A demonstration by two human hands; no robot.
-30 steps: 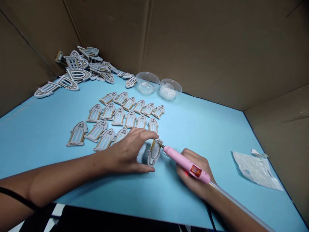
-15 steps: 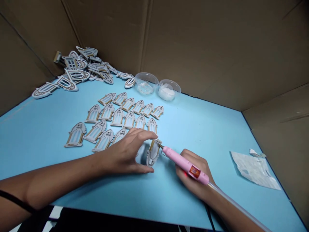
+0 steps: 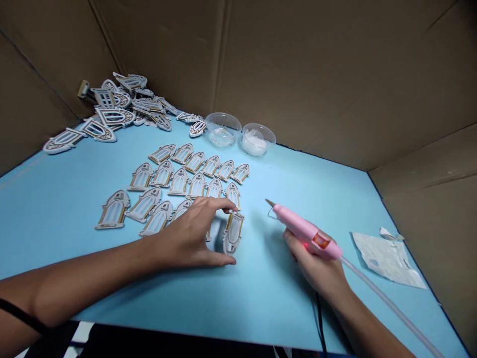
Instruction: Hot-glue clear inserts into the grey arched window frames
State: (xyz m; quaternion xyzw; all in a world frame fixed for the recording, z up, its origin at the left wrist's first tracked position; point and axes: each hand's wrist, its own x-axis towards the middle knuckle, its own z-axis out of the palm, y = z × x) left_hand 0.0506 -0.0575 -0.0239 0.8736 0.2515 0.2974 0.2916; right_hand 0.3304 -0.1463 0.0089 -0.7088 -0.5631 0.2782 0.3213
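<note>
Between the thumb and fingers of my left hand [image 3: 197,231] is a small arched window piece [image 3: 233,232], white with gold side strips, gripped at its two ends. My right hand [image 3: 316,266] is wrapped round a pink hot glue gun [image 3: 303,226]. Its metal tip points up and left, apart from the piece, and a long clear glue stick [image 3: 387,303] runs out of its back. Several similar arched pieces [image 3: 179,182] lie in rows beyond my left hand, which hides part of the nearest row.
A heap of arched window frames [image 3: 115,117] fills the back left corner. Two clear plastic tubs [image 3: 258,139] stand at the back, one holding white material. A crumpled white sheet [image 3: 385,258] lies at the right. Cardboard walls [image 3: 298,74] enclose the blue tabletop [image 3: 305,179].
My right hand has drawn the glue gun away to the right and up, so its tip no longer meets the window piece. My left hand still holds the piece in nearly the same place.
</note>
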